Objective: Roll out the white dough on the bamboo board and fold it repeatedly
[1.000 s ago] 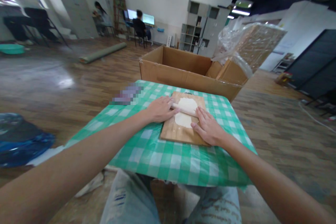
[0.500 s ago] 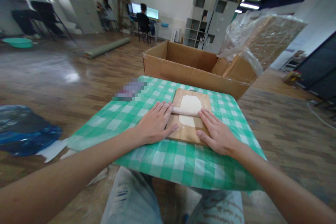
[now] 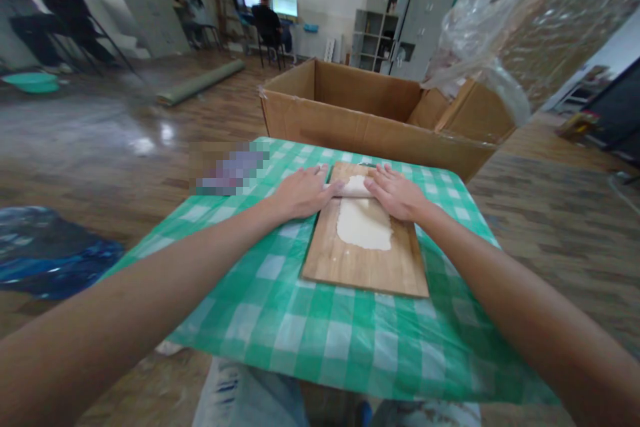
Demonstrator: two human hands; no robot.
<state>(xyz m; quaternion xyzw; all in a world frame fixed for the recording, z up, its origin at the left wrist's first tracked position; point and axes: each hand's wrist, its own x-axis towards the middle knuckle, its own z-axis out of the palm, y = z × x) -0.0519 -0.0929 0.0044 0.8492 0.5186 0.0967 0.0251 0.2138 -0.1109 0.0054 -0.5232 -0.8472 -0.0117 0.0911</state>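
Observation:
A flat white sheet of dough lies on a wooden board on the green checked tablecloth. A pale rolling pin rests across the dough's far end. My left hand lies flat on the pin's left end, fingers stretched out. My right hand presses flat on the pin's right end, fingers also extended. Both palms rest on top of the pin without wrapping round it.
An open cardboard box stands right behind the table, with a plastic-wrapped bundle at its right. A blue bag lies on the wooden floor at left. People sit at a desk with screens far back.
Both hands have pushed the rolling pin away from me, from the dough's middle to its far end. The dough now shows longer and flatter on the near side.

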